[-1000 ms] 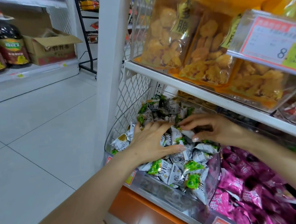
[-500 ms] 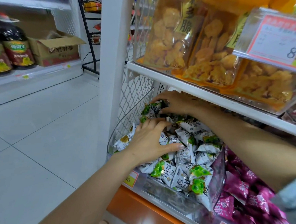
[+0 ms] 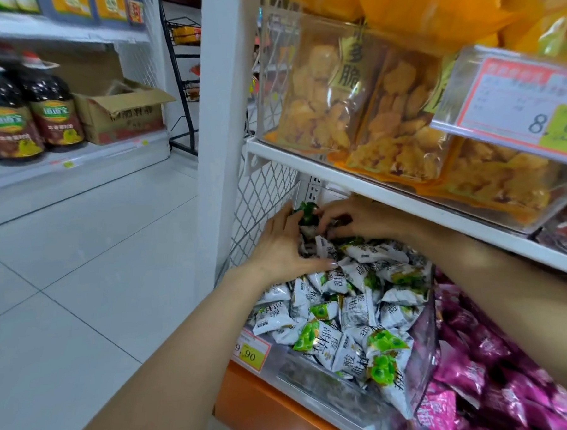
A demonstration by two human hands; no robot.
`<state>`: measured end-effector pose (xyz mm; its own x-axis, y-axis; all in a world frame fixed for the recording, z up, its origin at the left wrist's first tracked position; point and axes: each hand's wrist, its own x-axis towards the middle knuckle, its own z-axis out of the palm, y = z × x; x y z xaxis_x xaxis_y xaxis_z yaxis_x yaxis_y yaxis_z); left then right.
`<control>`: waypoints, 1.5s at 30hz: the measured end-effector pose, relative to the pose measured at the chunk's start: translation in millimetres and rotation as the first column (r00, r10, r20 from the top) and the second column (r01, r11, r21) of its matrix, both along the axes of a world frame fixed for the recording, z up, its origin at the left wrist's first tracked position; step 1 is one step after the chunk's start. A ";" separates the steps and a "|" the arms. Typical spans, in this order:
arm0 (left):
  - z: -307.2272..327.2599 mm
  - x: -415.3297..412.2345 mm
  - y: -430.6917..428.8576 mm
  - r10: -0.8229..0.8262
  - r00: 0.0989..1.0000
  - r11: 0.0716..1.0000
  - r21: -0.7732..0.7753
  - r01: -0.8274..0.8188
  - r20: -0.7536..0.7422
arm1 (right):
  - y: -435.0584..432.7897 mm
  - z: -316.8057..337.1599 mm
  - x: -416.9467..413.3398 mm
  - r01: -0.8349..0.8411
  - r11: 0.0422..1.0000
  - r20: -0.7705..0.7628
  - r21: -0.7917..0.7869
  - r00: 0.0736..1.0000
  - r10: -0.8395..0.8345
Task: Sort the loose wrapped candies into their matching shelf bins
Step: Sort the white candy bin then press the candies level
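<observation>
Presently, green-and-white wrapped candies (image 3: pixel 346 313) heap the clear bin (image 3: pixel 317 380), beside purple candies (image 3: pixel 481 388). Left hand (image 3: pixel 282 247) lies flat on the rear pile, fingers together. Right hand (image 3: pixel 358 217) curls its fingers there, grasp unclear. Judged: levelling stage; next, remove any mismatches.

At 2 o'clock: shelf price tag (image 3: pixel 513 104), big "8", then ".9", last digit cut off. At 6: bin price tag (image 3: pixel 251 353), "9.90". At 12: "脆" on a snack bag label (image 3: pixel 350 70). At 5: white candy wrappers (image 3: pixel 349 310) with "酸", "甜", "梅". Bottle labels (image 3: pixel 57 118) at 9, too blurry.
</observation>
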<state>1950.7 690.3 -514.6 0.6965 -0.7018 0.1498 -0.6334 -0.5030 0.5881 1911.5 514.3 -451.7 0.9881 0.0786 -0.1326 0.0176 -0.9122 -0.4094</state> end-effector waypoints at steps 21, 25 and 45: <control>-2.5 0.8 -1.7 -0.016 0.998 1.000 -0.013 0.015 -0.064 | -9.5 0.5 -26.0 0.089 0.986 -0.276 0.142 0.960 -0.047; -0.2 2.6 0.0 -0.025 0.995 0.999 0.043 0.030 -0.096 | -11.0 -9.8 -20.1 0.163 0.967 -0.260 0.196 0.959 -0.109; -4.1 -14.3 8.2 -0.132 0.981 0.983 0.149 0.111 0.145 | -14.8 -6.3 -25.6 0.093 0.960 -0.242 0.265 0.970 -0.027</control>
